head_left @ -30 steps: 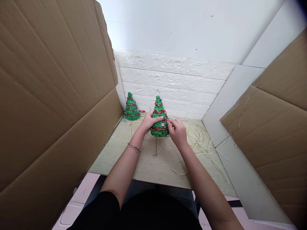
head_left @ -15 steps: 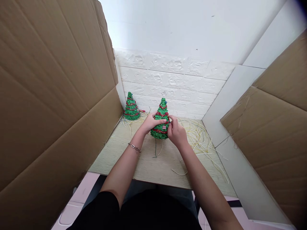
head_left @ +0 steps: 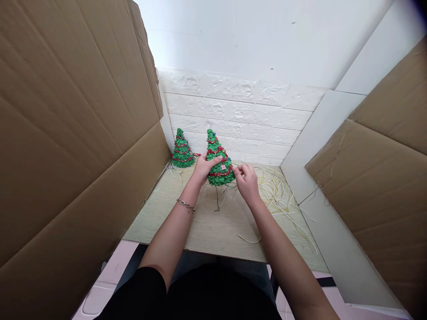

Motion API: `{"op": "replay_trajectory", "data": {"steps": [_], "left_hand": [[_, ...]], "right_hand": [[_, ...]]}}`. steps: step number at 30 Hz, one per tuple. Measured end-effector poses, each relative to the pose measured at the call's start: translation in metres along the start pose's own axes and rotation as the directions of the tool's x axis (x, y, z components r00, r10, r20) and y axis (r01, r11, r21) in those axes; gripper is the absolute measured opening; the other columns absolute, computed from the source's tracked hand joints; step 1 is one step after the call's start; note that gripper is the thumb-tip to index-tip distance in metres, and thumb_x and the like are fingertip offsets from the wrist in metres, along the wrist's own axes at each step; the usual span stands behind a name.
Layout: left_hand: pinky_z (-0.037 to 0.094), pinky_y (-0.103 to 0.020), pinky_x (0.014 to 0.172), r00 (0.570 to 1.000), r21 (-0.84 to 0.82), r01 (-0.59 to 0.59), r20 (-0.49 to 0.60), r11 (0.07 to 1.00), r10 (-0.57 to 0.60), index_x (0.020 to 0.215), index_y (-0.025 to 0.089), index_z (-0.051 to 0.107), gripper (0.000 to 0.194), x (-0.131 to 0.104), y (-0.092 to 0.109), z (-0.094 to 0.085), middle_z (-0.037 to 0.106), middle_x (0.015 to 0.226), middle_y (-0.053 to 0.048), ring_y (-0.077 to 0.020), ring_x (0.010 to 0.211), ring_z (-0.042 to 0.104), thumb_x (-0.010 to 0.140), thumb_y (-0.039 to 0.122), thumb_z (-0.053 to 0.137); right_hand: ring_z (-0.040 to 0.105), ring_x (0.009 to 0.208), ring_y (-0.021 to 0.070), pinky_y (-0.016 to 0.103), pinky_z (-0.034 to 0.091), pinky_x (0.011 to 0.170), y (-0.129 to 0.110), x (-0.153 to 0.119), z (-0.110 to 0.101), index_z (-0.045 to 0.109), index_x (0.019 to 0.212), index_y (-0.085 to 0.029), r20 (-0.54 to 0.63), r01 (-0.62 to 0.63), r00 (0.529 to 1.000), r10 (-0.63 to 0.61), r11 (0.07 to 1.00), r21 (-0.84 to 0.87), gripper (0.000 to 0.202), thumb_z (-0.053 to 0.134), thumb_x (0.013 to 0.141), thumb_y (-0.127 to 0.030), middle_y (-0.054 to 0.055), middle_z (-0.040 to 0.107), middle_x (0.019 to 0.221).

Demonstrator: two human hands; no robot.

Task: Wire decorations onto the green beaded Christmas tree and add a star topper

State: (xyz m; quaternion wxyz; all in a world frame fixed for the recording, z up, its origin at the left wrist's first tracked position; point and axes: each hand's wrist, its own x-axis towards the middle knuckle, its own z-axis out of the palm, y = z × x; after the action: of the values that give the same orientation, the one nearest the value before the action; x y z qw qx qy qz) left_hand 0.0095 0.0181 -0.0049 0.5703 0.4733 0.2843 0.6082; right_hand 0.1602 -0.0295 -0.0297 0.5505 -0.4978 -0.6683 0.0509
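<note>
A small green Christmas tree with red garland, a pink gift ornament and a clear star on top tilts to the left above the table. My left hand is closed around its left side, with the thumb across the front. At the lower right side of the tree, my right hand pinches with thumb and fingertips; whatever is between them is too small to make out. A thin dark green wire hangs beneath the tree.
Another green Christmas tree stands at the back left near a white brick-patterned wall. Tangled white and yellow cords lie on the right of the wooden table. Cardboard panels rise on both sides.
The held tree has tilted, its top swinging left and its base lifting slightly. My right hand has drawn its fingers together at the tree's lower right edge.
</note>
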Motion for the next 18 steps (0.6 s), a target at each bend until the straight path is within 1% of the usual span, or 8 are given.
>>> {"op": "replay_trajectory", "data": {"steps": [4, 7, 12, 15, 18], "left_hand": [[0.052, -0.029, 0.070, 0.994, -0.057, -0.032, -0.102, 0.998, 0.026, 0.087, 0.014, 0.064, 0.046, 0.0017, 0.0013, 0.0006, 0.069, 0.082, -0.004, -0.0163, 0.070, 0.064, 0.049, 0.035, 0.081], [0.051, -0.030, 0.071, 0.988, -0.076, -0.046, -0.151, 0.996, 0.034, 0.086, 0.014, 0.063, 0.048, 0.0023, 0.0026, 0.0014, 0.069, 0.081, -0.005, -0.0173, 0.071, 0.064, 0.047, 0.036, 0.081], [0.051, -0.031, 0.072, 0.985, -0.067, -0.056, -0.167, 0.996, 0.045, 0.086, 0.014, 0.063, 0.048, 0.0031, 0.0026, 0.0009, 0.069, 0.081, -0.005, -0.0177, 0.072, 0.065, 0.047, 0.037, 0.081], [0.051, -0.031, 0.072, 0.988, -0.058, -0.047, -0.148, 0.997, 0.038, 0.086, 0.015, 0.064, 0.048, 0.0034, 0.0021, -0.0010, 0.069, 0.081, -0.004, -0.0173, 0.070, 0.064, 0.048, 0.037, 0.081], [0.052, -0.030, 0.072, 0.993, -0.018, -0.053, -0.108, 0.998, 0.051, 0.089, 0.015, 0.064, 0.047, 0.0028, 0.0023, -0.0029, 0.069, 0.085, -0.004, -0.0171, 0.072, 0.064, 0.050, 0.036, 0.081]], "right_hand": [[0.050, 0.074, 0.0160, 0.029, 0.041, 0.070, 0.0001, 0.0001, 0.0003, 0.053, 0.080, -0.019, -0.004, 0.112, 0.994, -0.112, 0.993, -0.033, 0.021, 0.044, 0.088, -0.035, 0.004, 0.055, 0.081], [0.051, 0.075, 0.0164, 0.030, 0.041, 0.070, -0.0008, 0.0002, 0.0002, 0.054, 0.081, -0.019, 0.000, 0.144, 0.990, -0.144, 0.988, -0.053, 0.018, 0.042, 0.088, -0.029, 0.005, 0.057, 0.082], [0.053, 0.074, 0.0165, 0.029, 0.041, 0.070, -0.0008, -0.0001, 0.0005, 0.054, 0.079, -0.019, 0.004, 0.116, 0.993, -0.116, 0.992, -0.057, 0.018, 0.041, 0.087, -0.028, 0.005, 0.058, 0.078], [0.054, 0.072, 0.0167, 0.029, 0.041, 0.068, -0.0002, -0.0006, 0.0000, 0.055, 0.081, -0.019, -0.004, 0.066, 0.998, -0.066, 0.996, -0.059, 0.020, 0.040, 0.088, -0.030, 0.004, 0.059, 0.076], [0.055, 0.071, 0.0165, 0.028, 0.040, 0.067, 0.0001, -0.0002, -0.0020, 0.057, 0.086, -0.019, -0.040, 0.024, 0.999, -0.026, 0.998, -0.065, 0.023, 0.038, 0.090, -0.031, 0.003, 0.061, 0.076]]}}
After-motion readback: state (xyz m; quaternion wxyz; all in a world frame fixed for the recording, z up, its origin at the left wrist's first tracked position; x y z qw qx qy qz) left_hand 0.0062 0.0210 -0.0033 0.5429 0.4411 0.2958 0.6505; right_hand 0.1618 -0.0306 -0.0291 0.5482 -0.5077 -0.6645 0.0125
